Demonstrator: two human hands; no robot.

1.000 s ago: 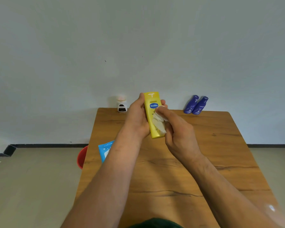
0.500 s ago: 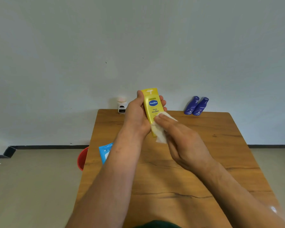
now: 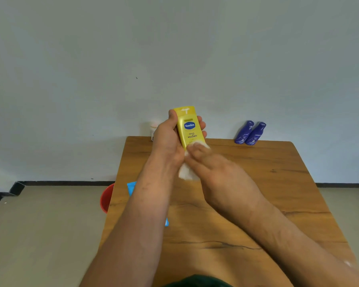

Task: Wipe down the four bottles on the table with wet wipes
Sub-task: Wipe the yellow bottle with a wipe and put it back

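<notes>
left hand gripping yellow bottle, right hand clutching wet wipe against it

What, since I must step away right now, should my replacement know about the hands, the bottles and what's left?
Left hand grips the yellow bottle upright over the table.
Right hand holds a wipe against its lower front.
Two blue bottles lean at the far right; the white bottle stands at the far left, half hidden. The pack lies at the left edge.
Done: the yellow bottle is mid-wipe.
Left: finish it. I cannot tell whether the other three are wiped.
</notes>
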